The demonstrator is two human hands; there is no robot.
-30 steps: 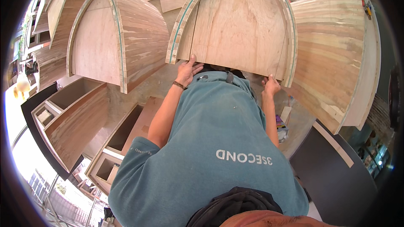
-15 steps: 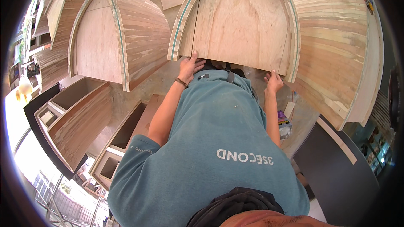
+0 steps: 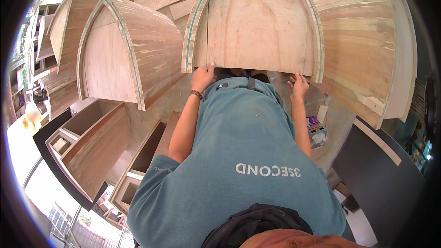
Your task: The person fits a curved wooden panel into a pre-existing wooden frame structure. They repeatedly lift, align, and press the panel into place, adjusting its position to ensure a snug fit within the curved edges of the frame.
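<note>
In front of me stands a boat-shaped wooden cabinet (image 3: 262, 23) with a flat plywood face, a pointed arch frame and a thin green line along the rim. My left hand (image 3: 203, 79) grips the near edge of the plywood at its left, thumb on top and fingers hidden beneath. Near the right corner, my right hand (image 3: 298, 86) pinches the same edge between thumb and fingers, some of them curled below. Both forearms reach forward from my sides.
Another boat-shaped cabinet (image 3: 112, 55) stands close on the left, and a planked wooden hull (image 3: 360, 41) on the right. Open cabinets (image 3: 94, 142) lie at lower left. A dark panel (image 3: 379, 179) and a small plastic box (image 3: 317, 133) are at lower right.
The view has shifted, so the cabinet's near edge and the things around it sit differently in the picture. My left hand's fingers, spread before, are now tucked under the edge.
</note>
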